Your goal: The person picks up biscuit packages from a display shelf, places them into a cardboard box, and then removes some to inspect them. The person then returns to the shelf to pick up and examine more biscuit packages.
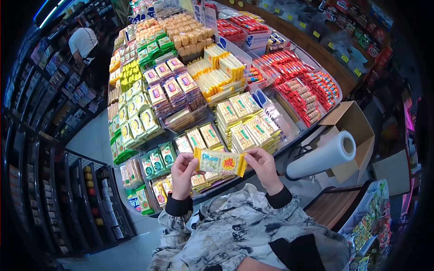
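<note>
Stretched between my two hands is a yellow packet of crackers [219, 162], its printed front facing up toward me. My left hand [183, 174] pinches the packet's left end, and my right hand [263, 169] pinches the right end. Just beyond the packet, stacks of similar yellow cracker packs [246, 135] fill a compartment of the display stand. Green packs [156, 160] stand in rows left of my left hand. The packet hides part of the packs lying directly behind it.
Biscuits in purple packs [174, 86] and red-wrapped snacks [289, 65] cover the stand farther back. To my right are a roll of clear film [318, 156] and an open cardboard box [355, 131]. Dark shelves [68, 198] line the left, where a person [82, 43] stands.
</note>
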`<state>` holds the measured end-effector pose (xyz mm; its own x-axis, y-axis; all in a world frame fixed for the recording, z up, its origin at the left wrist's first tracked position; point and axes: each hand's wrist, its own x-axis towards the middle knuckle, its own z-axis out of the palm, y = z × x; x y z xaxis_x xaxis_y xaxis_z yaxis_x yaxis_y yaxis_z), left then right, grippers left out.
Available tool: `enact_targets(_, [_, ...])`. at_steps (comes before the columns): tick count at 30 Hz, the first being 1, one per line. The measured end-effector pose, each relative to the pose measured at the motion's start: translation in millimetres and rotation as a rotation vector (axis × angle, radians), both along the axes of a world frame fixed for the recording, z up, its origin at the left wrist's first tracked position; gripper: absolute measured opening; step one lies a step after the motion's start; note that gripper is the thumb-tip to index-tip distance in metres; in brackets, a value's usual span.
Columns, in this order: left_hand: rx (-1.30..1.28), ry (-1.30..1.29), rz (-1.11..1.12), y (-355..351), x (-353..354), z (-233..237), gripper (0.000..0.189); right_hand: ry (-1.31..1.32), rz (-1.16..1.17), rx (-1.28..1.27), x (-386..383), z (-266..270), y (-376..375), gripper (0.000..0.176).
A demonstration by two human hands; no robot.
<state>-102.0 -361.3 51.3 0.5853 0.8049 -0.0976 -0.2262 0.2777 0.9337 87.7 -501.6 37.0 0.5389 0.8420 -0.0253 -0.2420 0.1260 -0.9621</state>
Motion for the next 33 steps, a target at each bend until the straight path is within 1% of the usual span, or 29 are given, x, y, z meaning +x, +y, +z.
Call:
enact_targets(1, [-0.001,0.0,0.006,2,6,-2,0.008,0.095,0.027,0.003,6,-2,4,0.019])
enact_targets(2, [-0.001,0.026,-0.014,5,11,-4,0.008,0.095,0.034,0.003,13,-6,7,0.019])
enact_targets(4, [-0.024,0.053,-0.033,11,22,-10,0.01,0.209,0.144,-0.032,22,-13,12,0.034])
enact_targets(5, [-0.025,0.058,-0.028,14,27,-13,0.01,0.214,0.149,-0.032,24,-15,15,0.034])
enact_targets(7, [0.019,0.08,-0.079,18,35,-19,0.01,0.048,0.186,0.011,24,-17,20,0.039])
enact_targets(8, [0.017,0.092,-0.095,20,39,-21,0.011,0.031,0.217,-0.042,27,-17,20,0.042])
enact_targets(9, [0.019,0.094,-0.098,23,42,-21,0.011,0.033,0.214,-0.04,29,-16,22,0.042])
enact_targets(11, [0.002,0.128,-0.134,30,48,-23,0.012,-0.137,0.216,-0.058,30,-17,24,0.043])
enact_targets(13, [0.021,0.137,-0.165,39,53,-26,0.012,-0.142,0.188,-0.049,29,-22,26,0.043])
enact_targets(15, [0.081,0.169,-0.187,47,59,-25,0.013,-0.228,0.154,-0.067,30,-20,30,0.043])
enact_targets(16, [0.074,0.156,-0.195,52,62,-21,0.015,-0.183,0.182,-0.195,31,-14,31,0.04])
enact_targets(17, [0.077,0.146,-0.192,56,66,-18,0.015,-0.194,0.182,-0.193,31,-11,37,0.04])
enact_targets(19, [0.086,0.143,-0.089,64,73,-10,0.018,-0.19,0.06,-0.051,28,-10,52,0.033])
enact_targets(20, [0.131,0.13,-0.06,71,74,-14,0.025,-0.253,0.028,-0.11,32,-10,60,0.026])
enact_targets(21, [0.12,0.098,-0.024,74,75,-9,0.031,-0.26,0.029,-0.109,35,-11,72,0.026])
enact_targets(23, [0.151,0.076,0.039,81,73,-13,0.034,-0.474,-0.227,0.031,45,-10,102,0.02])
enact_targets(24, [0.124,0.076,0.023,83,69,-14,0.035,-0.544,-0.285,-0.001,53,-6,117,0.018])
enact_targets(25, [0.119,0.078,-0.004,83,64,-18,0.034,-0.55,-0.286,0.001,59,0,134,0.018])
enact_targets(27, [0.053,0.083,-0.054,80,54,-26,0.033,-0.806,-0.427,0.008,72,15,172,0.017])
enact_targets(28, [0.067,0.098,-0.08,79,49,-31,0.03,-0.885,-0.46,0.052,80,17,193,0.017])
enact_targets(29, [0.004,0.111,-0.097,78,43,-34,0.029,-0.963,-0.491,0.096,89,17,214,0.017])
enact_targets(30, [0.0,0.127,-0.116,78,36,-41,0.029,-1.053,-0.524,0.108,95,20,234,0.016])
enact_targets(33, [-0.033,0.118,-0.163,81,24,-55,0.027,-1.069,-0.534,0.091,117,14,296,0.016])
